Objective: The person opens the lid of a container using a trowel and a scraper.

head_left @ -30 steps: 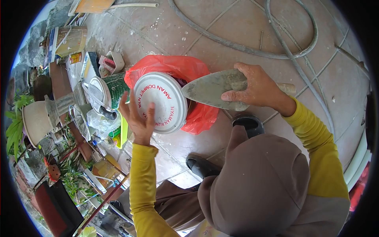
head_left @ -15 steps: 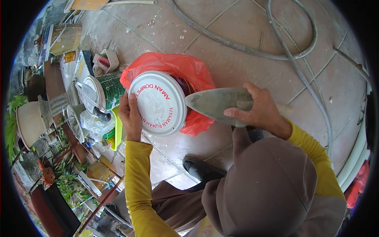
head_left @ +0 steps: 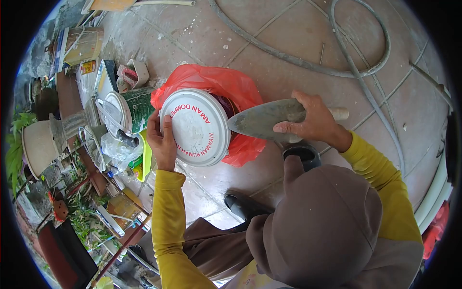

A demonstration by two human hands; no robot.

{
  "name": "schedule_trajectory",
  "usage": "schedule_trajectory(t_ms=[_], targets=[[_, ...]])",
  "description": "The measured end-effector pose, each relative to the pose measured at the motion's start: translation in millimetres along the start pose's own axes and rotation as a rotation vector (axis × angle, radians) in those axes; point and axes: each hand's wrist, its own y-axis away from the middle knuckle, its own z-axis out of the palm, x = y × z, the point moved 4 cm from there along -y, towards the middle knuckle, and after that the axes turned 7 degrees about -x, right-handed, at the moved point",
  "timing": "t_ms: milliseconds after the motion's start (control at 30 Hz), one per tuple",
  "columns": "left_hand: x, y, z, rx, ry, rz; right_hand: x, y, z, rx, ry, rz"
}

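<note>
A round white lid point(head_left: 195, 132) with red lettering sits tilted on a bucket whose dark side shows at the right, inside a red plastic bag point(head_left: 240, 86). My left hand point(head_left: 161, 144) grips the lid's left rim, thumb on top. My right hand point(head_left: 315, 120) holds a trowel point(head_left: 269, 118) by its blade near the handle point(head_left: 339, 113). The blade's tip points left, at the lid's right rim; whether it touches cannot be made out.
A green can point(head_left: 138, 106), a white scoop-like tool, a clear plastic bag point(head_left: 115, 150) and a lime-green tray point(head_left: 146, 156) stand to the left. A grey hose point(head_left: 288, 59) loops over the tiles at the top right. Dark shoes point(head_left: 243, 204) are below.
My right hand has tilted the trowel slightly, and its handle now shows clearly. The lid and my left hand appear a little further right as the view shifts.
</note>
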Motion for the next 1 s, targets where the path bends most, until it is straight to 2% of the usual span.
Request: schedule_trajectory(t_ms=[100,200,300,400,500,600,700,900,1000], targets=[[-2.6,-0.6,-0.8,-0.022,0.007,-0.001,7.7,-6.9,2.2,-0.193,-0.223,0.090],[-1.8,-0.1,-1.1,-0.011,-0.016,0.010,2.9,-4.3,0.9,-0.078,-0.053,0.021],[-0.6,-0.2,-1.3,-0.009,-0.021,-0.005,-0.1,2.3,3.2,0.023,-0.045,0.043],[-4.3,-0.7,-3.0,-0.006,-0.029,0.013,8.3,0.6,11.1,-0.068,-0.155,0.079],[-9.2,-1.2,-4.0,0.045,-0.031,0.002,2.6,1.2,18.8,-0.155,-0.541,0.196],[-7.5,0.2,-1.5,0.086,-0.068,0.012,7.0,1.3,25.1,0.069,-0.283,0.113],[-14.2,2.1,-1.5,0.129,0.038,-0.043,-3.3,0.7,17.9,0.161,-0.247,0.025],[-12.4,1.7,0.5,0.129,0.076,-0.061,-5.8,23.0,24.5,0.153,-0.232,0.057],[-8.0,1.8,3.2,0.026,0.180,-0.092,-16.2,31.2,22.3,0.172,-0.264,0.076]])
